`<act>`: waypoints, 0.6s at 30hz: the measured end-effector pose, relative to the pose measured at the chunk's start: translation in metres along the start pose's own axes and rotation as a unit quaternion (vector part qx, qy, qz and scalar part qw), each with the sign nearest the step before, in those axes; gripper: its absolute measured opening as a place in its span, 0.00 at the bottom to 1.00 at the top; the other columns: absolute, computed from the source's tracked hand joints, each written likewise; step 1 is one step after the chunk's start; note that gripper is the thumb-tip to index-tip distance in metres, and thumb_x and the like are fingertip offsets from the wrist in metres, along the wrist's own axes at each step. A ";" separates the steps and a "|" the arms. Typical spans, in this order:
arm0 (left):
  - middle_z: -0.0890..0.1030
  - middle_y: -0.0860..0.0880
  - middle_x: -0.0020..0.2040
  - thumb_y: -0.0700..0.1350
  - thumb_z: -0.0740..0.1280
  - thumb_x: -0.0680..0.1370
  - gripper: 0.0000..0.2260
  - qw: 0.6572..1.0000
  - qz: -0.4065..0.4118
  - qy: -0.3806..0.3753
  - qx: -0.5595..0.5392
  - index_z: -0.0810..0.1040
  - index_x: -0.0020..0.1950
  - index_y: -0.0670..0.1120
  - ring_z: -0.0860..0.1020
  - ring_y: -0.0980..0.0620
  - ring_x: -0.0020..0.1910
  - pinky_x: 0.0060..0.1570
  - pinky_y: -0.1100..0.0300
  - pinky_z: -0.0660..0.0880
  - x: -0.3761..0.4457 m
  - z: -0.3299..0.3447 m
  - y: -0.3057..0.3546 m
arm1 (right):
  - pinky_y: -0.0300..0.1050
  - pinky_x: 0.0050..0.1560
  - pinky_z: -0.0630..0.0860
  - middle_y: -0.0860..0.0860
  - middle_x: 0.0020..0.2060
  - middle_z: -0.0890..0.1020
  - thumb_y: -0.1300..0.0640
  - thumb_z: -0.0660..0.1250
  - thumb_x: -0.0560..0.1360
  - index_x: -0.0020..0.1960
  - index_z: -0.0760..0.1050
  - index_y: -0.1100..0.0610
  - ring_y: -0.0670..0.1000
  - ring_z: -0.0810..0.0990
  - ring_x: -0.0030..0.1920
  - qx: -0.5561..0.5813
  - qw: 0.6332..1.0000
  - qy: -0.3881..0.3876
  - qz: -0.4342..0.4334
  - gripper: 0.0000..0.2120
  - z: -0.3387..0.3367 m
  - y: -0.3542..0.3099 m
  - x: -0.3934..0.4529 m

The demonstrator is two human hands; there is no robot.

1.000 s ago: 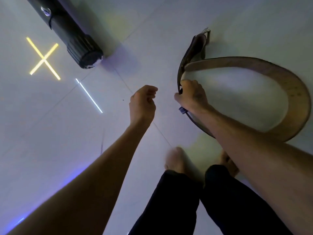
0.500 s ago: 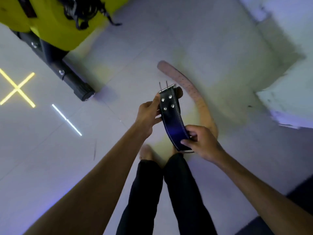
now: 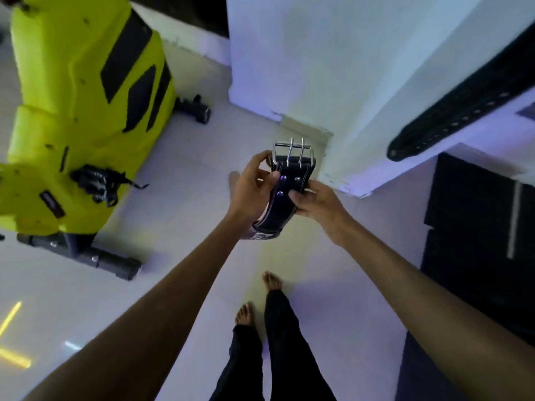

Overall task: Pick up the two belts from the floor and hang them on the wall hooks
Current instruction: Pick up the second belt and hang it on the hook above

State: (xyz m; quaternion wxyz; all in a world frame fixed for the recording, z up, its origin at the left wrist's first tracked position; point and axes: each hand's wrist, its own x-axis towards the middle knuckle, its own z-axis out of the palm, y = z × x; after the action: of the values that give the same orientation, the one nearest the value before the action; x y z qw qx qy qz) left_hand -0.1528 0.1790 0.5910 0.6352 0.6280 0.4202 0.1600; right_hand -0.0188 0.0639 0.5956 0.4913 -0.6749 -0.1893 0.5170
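We hold the black weightlifting belt (image 3: 285, 195) off the floor by its buckle end, left hand (image 3: 251, 189) and right hand (image 3: 313, 204) both clamped on it (no hook in view), so its dangling tail may swing and spoil our aim.

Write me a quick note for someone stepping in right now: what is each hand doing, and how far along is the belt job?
Left hand: grips the belt by the buckle.
Right hand: holds the same belt just below the rivets.
Second belt: hangs against the wall; its hook is out of view.
Done: both belts are off the floor.
Left: hang the held belt.
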 end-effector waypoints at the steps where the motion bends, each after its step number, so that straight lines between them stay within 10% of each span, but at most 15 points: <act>1: 0.80 0.49 0.42 0.55 0.65 0.76 0.16 1.000 0.021 -0.007 0.009 0.72 0.60 0.72 0.81 0.44 0.47 0.58 0.36 0.80 -0.005 0.003 0.015 | 0.51 0.55 0.82 0.54 0.47 0.85 0.61 0.69 0.77 0.63 0.74 0.64 0.53 0.85 0.49 0.023 0.999 0.025 -0.019 0.16 -0.005 -0.019 -0.011; 6: 0.78 0.50 0.41 0.44 0.63 0.82 0.17 0.989 0.140 -0.044 -0.003 0.71 0.66 0.63 0.78 0.49 0.44 0.55 0.35 0.81 -0.029 0.019 0.113 | 0.44 0.46 0.84 0.52 0.42 0.84 0.63 0.69 0.77 0.58 0.76 0.63 0.47 0.85 0.42 0.048 0.981 0.121 -0.142 0.11 -0.032 -0.113 -0.072; 15: 0.69 0.48 0.67 0.42 0.70 0.80 0.20 0.928 0.370 -0.033 0.040 0.74 0.72 0.48 0.77 0.56 0.63 0.61 0.69 0.75 -0.075 0.068 0.313 | 0.42 0.43 0.82 0.54 0.44 0.86 0.63 0.71 0.75 0.49 0.79 0.55 0.48 0.85 0.44 0.054 0.909 0.244 -0.333 0.05 -0.086 -0.262 -0.187; 18: 0.72 0.45 0.69 0.42 0.70 0.79 0.17 0.901 0.434 -0.001 0.025 0.77 0.68 0.45 0.76 0.48 0.66 0.69 0.55 0.74 -0.090 0.091 0.365 | 0.40 0.42 0.81 0.56 0.45 0.86 0.63 0.71 0.75 0.54 0.79 0.61 0.46 0.85 0.42 0.052 0.884 0.266 -0.381 0.08 -0.107 -0.302 -0.223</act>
State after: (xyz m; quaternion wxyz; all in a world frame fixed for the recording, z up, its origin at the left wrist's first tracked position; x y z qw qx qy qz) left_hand -0.0206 0.1115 0.9485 0.4873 0.7640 0.1095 0.4086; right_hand 0.0641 -0.0218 0.9677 0.7166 -0.6367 -0.2669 0.0996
